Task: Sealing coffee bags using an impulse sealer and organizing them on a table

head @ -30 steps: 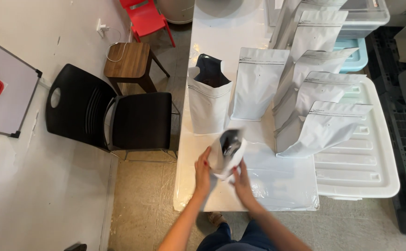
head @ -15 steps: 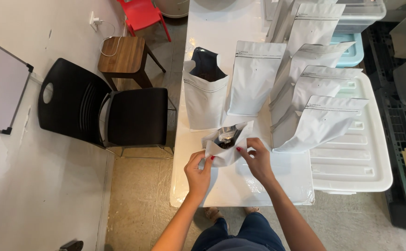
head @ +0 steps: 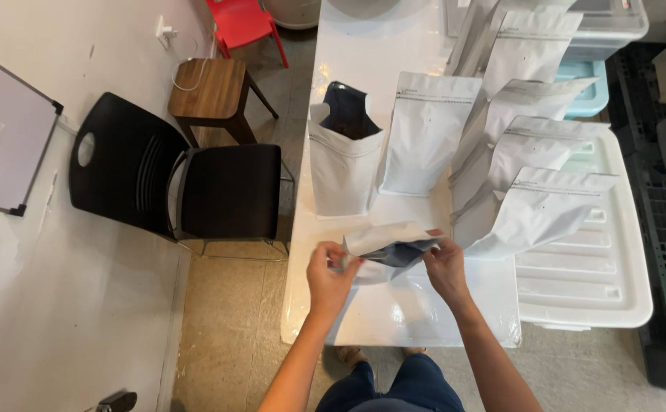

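Pouch mouth now pulled wider vs 0.5 s ago; long axis L-R between hands: left hand, right hand, each pinching an end.

Your scene's bright and evenly lit, light soft from overhead. Glare off the glossy white table at the far end and on the plastic wrap near you. Shadows faint and short. Frame mostly sharp; slight motion blur on the pouch between your hands. Mild wide-angle stretch at edges.
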